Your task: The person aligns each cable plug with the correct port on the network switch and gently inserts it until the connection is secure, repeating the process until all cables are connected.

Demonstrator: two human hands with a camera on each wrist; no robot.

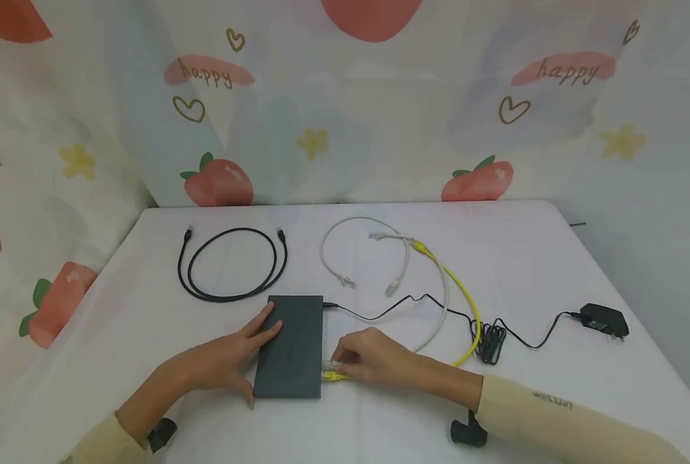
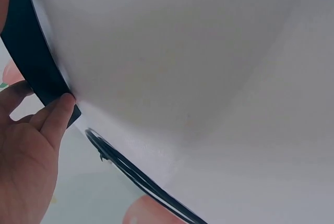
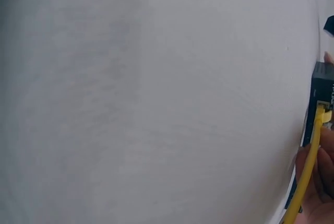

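A dark, flat network box (image 1: 289, 345) lies on the table with its ports facing right. My left hand (image 1: 223, 361) rests against its left side, two fingers reaching over the top and the thumb by the near-left corner. In the left wrist view, fingertips (image 2: 67, 101) press near the box's far end. At the right side, my right hand (image 1: 374, 354) pinches the clear plug (image 1: 329, 365) of a white network cable at a port. Just nearer than that plug, a yellow network cable (image 1: 329, 376) is plugged in. Whether the clear plug is fully seated cannot be seen.
A coiled black network cable (image 1: 229, 298) lies behind the box. A short white cable (image 1: 322, 248) lies at the back. The box's black power lead (image 1: 374, 318) runs right through a bundle (image 1: 490, 345) to a power adapter (image 1: 605, 320).
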